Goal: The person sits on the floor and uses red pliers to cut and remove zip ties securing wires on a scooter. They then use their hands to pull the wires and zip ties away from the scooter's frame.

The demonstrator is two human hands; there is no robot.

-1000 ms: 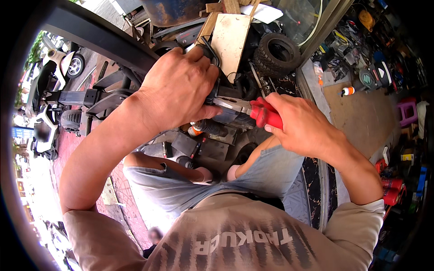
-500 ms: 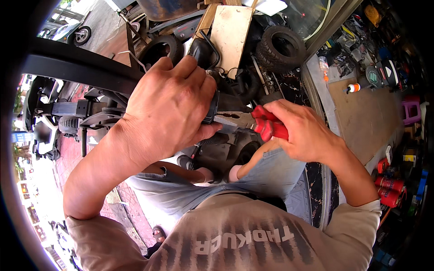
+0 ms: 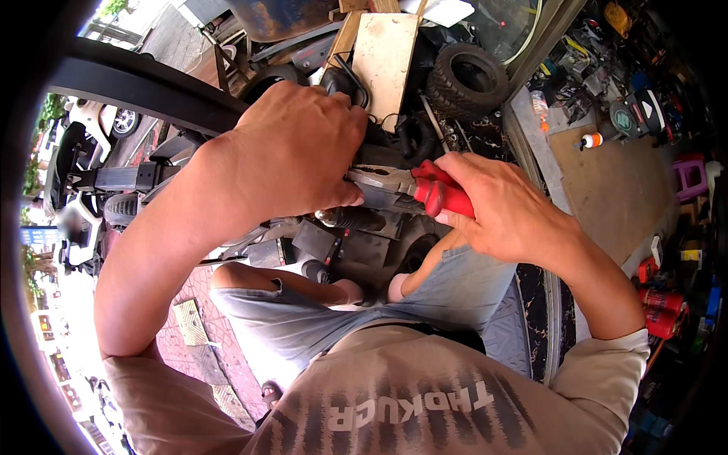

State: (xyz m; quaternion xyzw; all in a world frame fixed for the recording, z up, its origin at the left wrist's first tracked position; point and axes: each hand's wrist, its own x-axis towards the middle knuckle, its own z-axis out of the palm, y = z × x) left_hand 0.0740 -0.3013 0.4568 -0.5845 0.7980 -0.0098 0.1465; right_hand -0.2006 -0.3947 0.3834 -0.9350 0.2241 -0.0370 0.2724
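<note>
My right hand (image 3: 504, 205) grips pliers with red handles (image 3: 444, 196). Their worn metal jaws (image 3: 383, 180) point left and reach the fingers of my left hand (image 3: 299, 155). That hand is closed, back up, with the thumb tip showing below the jaws; whatever it holds is hidden under it. Just below the jaws lies a dark grey bar-like part (image 3: 383, 199). Under my left hand runs a dark cylindrical part (image 3: 353, 218), partly covered by it. A thick black beam (image 3: 152, 87) comes in from the upper left and passes behind my left hand.
Ahead lie a pale board (image 3: 384, 57) and a loose tyre (image 3: 468, 80). A scooter wheel (image 3: 121, 208) and frame stand at left. On the right are a cardboard sheet (image 3: 607, 189), a white bottle with an orange cap (image 3: 591, 141), a purple stool (image 3: 688, 180) and red cans (image 3: 662, 311).
My left hand has turned and its fingers now hide the black piece that showed beside them. The pliers have shifted slightly left and up, closer to that hand.
</note>
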